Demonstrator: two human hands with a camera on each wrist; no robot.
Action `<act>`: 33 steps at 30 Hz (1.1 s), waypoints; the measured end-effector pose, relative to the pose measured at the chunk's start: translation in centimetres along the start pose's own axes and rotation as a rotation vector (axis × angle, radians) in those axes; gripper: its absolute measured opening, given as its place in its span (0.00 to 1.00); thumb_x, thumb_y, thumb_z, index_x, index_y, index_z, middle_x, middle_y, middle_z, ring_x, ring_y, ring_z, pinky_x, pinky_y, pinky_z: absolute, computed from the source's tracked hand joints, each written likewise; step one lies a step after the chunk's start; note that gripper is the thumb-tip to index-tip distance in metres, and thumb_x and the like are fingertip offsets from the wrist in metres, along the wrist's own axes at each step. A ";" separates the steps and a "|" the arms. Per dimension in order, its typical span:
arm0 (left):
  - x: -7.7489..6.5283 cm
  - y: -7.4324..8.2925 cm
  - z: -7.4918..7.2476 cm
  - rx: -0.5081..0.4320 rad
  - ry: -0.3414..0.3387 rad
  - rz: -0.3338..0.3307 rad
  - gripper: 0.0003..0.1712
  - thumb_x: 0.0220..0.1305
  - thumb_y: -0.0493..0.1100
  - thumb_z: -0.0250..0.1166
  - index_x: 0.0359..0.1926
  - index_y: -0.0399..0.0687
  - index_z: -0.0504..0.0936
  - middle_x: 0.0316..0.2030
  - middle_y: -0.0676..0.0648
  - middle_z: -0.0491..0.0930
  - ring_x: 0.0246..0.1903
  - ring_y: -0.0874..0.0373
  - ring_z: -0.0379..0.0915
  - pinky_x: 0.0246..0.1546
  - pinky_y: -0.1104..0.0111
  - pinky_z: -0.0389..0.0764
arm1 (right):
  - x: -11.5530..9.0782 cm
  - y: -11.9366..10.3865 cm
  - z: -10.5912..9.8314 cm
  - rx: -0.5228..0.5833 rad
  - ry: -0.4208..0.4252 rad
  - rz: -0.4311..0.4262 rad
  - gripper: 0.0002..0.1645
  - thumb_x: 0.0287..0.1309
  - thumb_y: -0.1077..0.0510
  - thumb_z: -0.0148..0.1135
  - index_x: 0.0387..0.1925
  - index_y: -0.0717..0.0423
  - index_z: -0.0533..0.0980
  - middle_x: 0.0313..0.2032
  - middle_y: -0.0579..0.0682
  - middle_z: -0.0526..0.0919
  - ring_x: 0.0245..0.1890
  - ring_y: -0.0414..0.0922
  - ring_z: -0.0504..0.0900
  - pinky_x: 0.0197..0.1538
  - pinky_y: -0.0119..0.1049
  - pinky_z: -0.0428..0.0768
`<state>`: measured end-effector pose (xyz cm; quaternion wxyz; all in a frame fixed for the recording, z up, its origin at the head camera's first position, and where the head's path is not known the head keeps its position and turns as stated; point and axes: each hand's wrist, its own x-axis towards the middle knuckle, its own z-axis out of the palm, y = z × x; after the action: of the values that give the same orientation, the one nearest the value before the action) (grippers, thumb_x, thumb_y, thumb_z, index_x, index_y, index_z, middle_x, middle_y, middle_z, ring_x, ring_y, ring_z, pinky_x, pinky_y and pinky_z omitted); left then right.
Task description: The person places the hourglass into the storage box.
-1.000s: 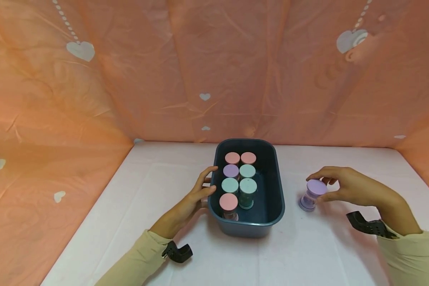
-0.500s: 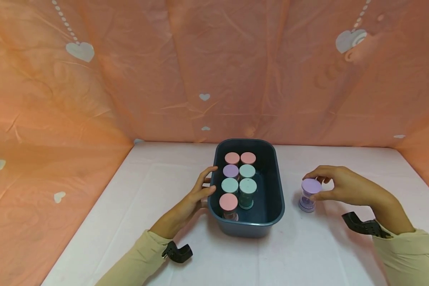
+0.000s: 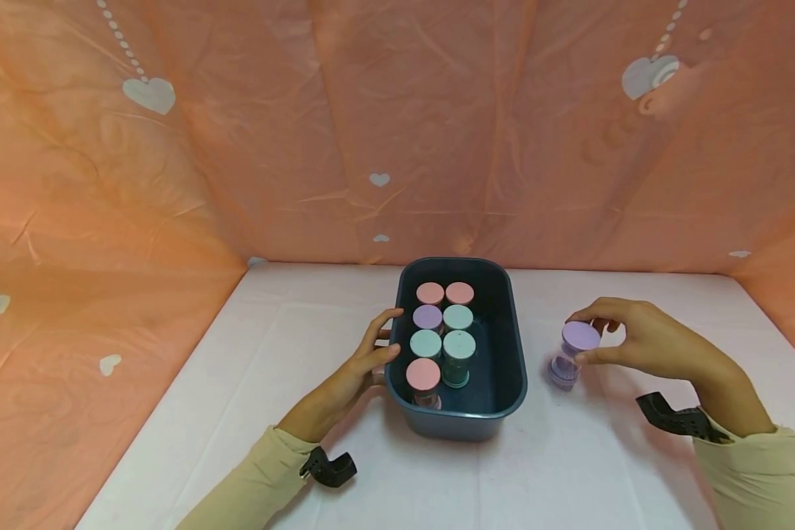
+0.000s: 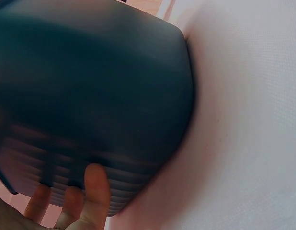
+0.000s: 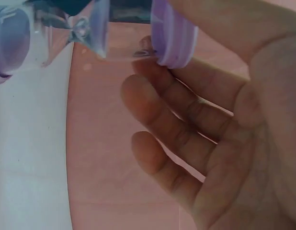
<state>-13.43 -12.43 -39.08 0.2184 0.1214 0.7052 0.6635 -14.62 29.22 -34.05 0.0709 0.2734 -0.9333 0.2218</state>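
On the right, my right hand (image 3: 649, 346) pinches a purple sand timer (image 3: 581, 337) by its top cap between thumb and fingers. The timer leans, its top toward the hand; whether its base touches the table I cannot tell. Its clear narrow-waisted glass (image 5: 81, 28) shows in the right wrist view. My left hand (image 3: 354, 372) rests against the left side of a dark blue bin (image 3: 460, 425), and in the left wrist view its fingertips touch the ribbed wall (image 4: 121, 184). Inside the bin stand several sand timers with pink (image 3: 423, 374), purple (image 3: 428, 317) and mint green (image 3: 460, 344) caps.
A white cloth (image 3: 291, 316) covers the table. Orange sheeting (image 3: 384, 132) with pale hearts rises behind it and along the sides. The bin's right half (image 3: 497, 346) shows bare floor beside the timers. Black straps (image 3: 331, 469) circle both wrists.
The right hand shifted left and stood the purple sand timer more upright, then rose slightly, leaving it tilted with its base farther left. The left hand and bin stayed put.
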 end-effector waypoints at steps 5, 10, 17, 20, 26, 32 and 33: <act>0.0 0.0 0.0 0.000 0.003 -0.002 0.35 0.67 0.57 0.50 0.72 0.81 0.50 0.69 0.43 0.45 0.69 0.37 0.50 0.64 0.34 0.59 | 0.1 -0.2 -0.1 0.012 0.034 0.008 0.27 0.42 0.46 0.80 0.47 0.40 0.81 0.33 0.31 0.78 0.35 0.30 0.74 0.39 0.25 0.73; 0.1 0.0 0.0 0.003 0.001 0.001 0.35 0.67 0.57 0.50 0.72 0.81 0.49 0.69 0.42 0.44 0.69 0.37 0.49 0.64 0.34 0.59 | 0.1 -0.4 -0.3 0.048 0.069 0.016 0.28 0.44 0.49 0.80 0.50 0.43 0.81 0.35 0.33 0.80 0.36 0.29 0.76 0.41 0.21 0.74; 0.1 0.0 0.0 0.002 0.006 -0.005 0.35 0.67 0.57 0.50 0.72 0.80 0.50 0.69 0.42 0.45 0.69 0.37 0.49 0.64 0.33 0.59 | 0.2 -0.8 -0.3 0.072 0.134 0.002 0.29 0.42 0.52 0.81 0.49 0.41 0.81 0.34 0.34 0.79 0.35 0.29 0.75 0.40 0.19 0.72; 0.1 0.0 0.0 0.000 0.014 -0.005 0.35 0.67 0.56 0.50 0.73 0.80 0.50 0.68 0.42 0.45 0.69 0.37 0.50 0.64 0.33 0.59 | 0.3 -1.0 -0.3 0.084 0.161 0.006 0.28 0.42 0.53 0.81 0.48 0.39 0.81 0.32 0.33 0.79 0.34 0.30 0.74 0.40 0.18 0.71; 0.0 -0.1 0.0 0.003 0.014 -0.001 0.35 0.67 0.56 0.49 0.73 0.79 0.50 0.68 0.42 0.46 0.69 0.37 0.50 0.64 0.33 0.59 | 0.3 -1.2 -0.4 0.092 0.203 0.035 0.28 0.40 0.54 0.82 0.47 0.34 0.81 0.32 0.33 0.79 0.34 0.30 0.74 0.39 0.19 0.70; 0.1 0.0 0.0 0.010 0.010 -0.006 0.34 0.68 0.56 0.49 0.72 0.80 0.50 0.68 0.42 0.46 0.69 0.37 0.50 0.64 0.35 0.61 | 0.4 -1.4 -0.4 0.100 0.248 0.023 0.30 0.40 0.57 0.82 0.48 0.37 0.82 0.34 0.34 0.80 0.34 0.29 0.74 0.40 0.17 0.70; 0.1 0.0 0.0 0.012 0.009 -0.007 0.34 0.68 0.56 0.49 0.72 0.81 0.50 0.68 0.43 0.46 0.69 0.37 0.50 0.64 0.35 0.60 | 0.3 -1.5 -0.4 0.105 0.254 0.030 0.30 0.40 0.57 0.82 0.49 0.38 0.82 0.34 0.34 0.80 0.34 0.29 0.74 0.40 0.17 0.69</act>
<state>-13.50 -12.38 -39.09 0.2168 0.1173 0.7105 0.6591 -14.11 28.14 -33.01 0.1706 0.2325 -0.9079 0.3043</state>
